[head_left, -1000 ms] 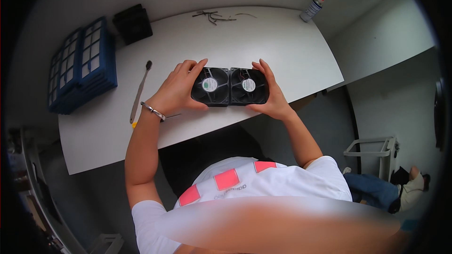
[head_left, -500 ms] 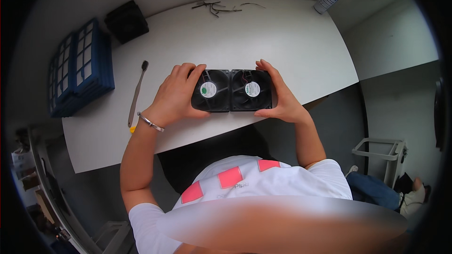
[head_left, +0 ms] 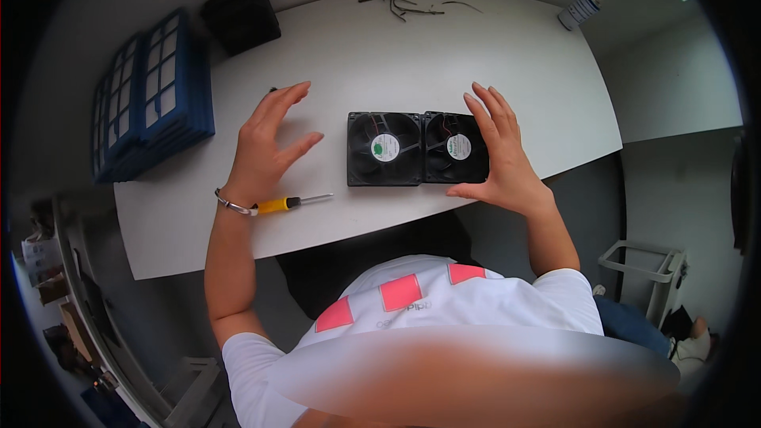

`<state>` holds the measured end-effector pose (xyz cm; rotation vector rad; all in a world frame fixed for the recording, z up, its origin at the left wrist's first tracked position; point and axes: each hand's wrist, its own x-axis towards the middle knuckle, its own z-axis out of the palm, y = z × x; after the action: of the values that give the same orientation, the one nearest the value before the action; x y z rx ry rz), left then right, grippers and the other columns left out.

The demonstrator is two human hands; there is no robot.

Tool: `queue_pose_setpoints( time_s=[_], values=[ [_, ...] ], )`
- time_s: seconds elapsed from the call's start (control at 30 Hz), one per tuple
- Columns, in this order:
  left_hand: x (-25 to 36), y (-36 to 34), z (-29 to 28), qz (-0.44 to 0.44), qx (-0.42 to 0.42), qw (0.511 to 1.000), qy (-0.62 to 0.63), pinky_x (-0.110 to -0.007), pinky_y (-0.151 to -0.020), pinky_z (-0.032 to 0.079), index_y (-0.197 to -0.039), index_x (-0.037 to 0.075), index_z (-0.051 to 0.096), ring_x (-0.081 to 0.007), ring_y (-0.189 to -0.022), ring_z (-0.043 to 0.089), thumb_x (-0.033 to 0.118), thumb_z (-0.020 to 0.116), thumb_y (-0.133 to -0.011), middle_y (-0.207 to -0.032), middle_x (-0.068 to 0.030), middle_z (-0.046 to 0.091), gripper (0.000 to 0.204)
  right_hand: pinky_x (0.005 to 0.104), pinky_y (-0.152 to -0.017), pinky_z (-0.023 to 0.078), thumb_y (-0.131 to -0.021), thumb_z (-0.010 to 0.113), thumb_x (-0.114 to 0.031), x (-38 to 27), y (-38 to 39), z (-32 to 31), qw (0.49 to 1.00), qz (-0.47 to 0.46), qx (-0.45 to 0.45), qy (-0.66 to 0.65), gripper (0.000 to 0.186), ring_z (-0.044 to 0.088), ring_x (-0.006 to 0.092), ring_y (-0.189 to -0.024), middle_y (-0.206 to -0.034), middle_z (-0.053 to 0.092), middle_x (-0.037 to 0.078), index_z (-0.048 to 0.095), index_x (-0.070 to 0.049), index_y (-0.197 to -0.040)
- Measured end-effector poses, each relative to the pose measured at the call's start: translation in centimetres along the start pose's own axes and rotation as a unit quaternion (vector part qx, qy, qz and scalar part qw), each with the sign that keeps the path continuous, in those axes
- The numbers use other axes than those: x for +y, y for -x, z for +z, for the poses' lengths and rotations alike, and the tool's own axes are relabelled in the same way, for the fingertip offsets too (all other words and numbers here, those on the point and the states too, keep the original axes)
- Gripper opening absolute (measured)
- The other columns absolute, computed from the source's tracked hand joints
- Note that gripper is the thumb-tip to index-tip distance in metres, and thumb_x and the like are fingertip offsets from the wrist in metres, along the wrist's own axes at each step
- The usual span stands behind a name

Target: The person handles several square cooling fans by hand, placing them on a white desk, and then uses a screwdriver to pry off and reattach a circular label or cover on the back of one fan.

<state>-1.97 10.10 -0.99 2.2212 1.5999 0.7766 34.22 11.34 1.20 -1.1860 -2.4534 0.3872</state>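
Two square black cooling fans lie side by side on the white table point(head_left: 341, 55). The left fan point(head_left: 366, 165) has a green mark on its round label; the right fan point(head_left: 441, 168) has a plain whitish one. Away from the left fan, my left hand point(head_left: 268, 139) hovers with fingers spread and nothing in it. My right hand point(head_left: 503, 150) is at the right fan's outer edge, fingers apart, partly covering it; whether it touches is unclear. A screwdriver point(head_left: 273, 206) with a yellow handle lies by my left wrist, its tip toward the left fan.
Blue-framed filter panels point(head_left: 162, 79) are stacked at the left edge, beside black square items point(head_left: 242, 20). Dark cable ties point(head_left: 400, 6) lie at the back, with a spray can point(head_left: 580, 10) at the far right corner. Another person's leg point(head_left: 634, 323) shows at lower right.
My left hand has let go of the left fan and moved left, over the toothbrush, now mostly hidden. The screwdriver has come into sight. My right hand has loosened around the right fan.
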Motion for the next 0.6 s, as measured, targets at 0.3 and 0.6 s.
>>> queue_pose_setpoints(
  time_s=[0.3,0.6],
  values=[
    [-2.7,-0.2,1.0,-0.013,0.116,0.993,-0.029,-0.030,-0.074,0.055,-0.116,0.010,0.072,-0.0175,-0.085,0.062,0.014,0.074,-0.088,-0.097,-0.0060,0.066,0.029,0.0541,-0.114,0.028,-0.073,0.083,-0.051,-4.7,-6.6,4.0,0.956,-0.164,-0.204,0.130,0.107,0.028,0.0418,-0.145,-0.159,0.025,0.022,0.027,-0.012,-0.156],
    [-1.7,-0.4,0.2,0.053,0.141,0.988,-0.020,-0.035,-0.093,0.053,-0.134,0.012,0.060,-0.0245,-0.108,0.061,0.026,0.082,-0.080,-0.118,-0.0106,0.062,0.060,0.0403,-0.112,0.036,-0.104,0.044,-0.054,-4.3,-11.0,1.9,0.877,0.028,-0.276,-0.393,0.071,0.045,0.0282,-0.136,-0.148,0.044,0.019,0.027,-0.011,-0.158]
  ],
)
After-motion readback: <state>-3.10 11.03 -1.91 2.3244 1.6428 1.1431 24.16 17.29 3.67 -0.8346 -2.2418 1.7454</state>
